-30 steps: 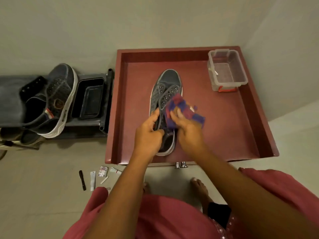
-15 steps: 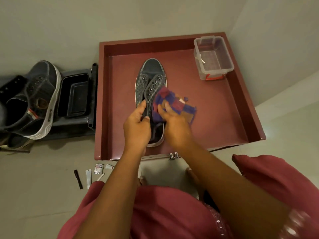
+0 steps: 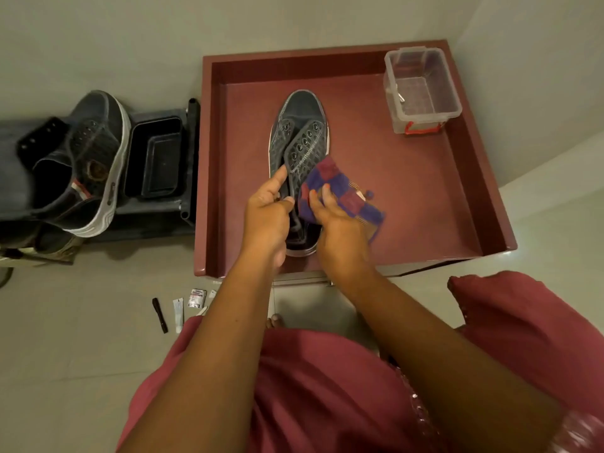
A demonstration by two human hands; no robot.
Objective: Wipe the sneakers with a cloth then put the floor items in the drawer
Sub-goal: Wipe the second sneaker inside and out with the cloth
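Note:
A dark grey sneaker [image 3: 299, 125] lies toe-away in the open maroon drawer [image 3: 425, 197]. My left hand [image 3: 266, 217] grips its left side flap near the heel. My right hand [image 3: 340, 233] holds a red and blue checked cloth [image 3: 343, 194] against the sneaker's right side. The heel is partly hidden behind both hands. A second grey sneaker [image 3: 94, 158] with a white sole leans on the dark rack at the left. Small floor items lie below the drawer: a black pen [image 3: 159, 315], a white tube [image 3: 178, 313] and a sachet [image 3: 197, 298].
A clear plastic box [image 3: 421, 89] with a red latch stands in the drawer's back right corner. A black tray [image 3: 157, 158] sits on the rack [image 3: 191, 158] beside the drawer. My pink garment [image 3: 327, 387] and bare foot [image 3: 276, 320] fill the lower view. Walls close in behind and right.
My hands stay on the sneaker and cloth, with the cloth shifting a little along the sneaker's right side. The view has shifted as my head moved.

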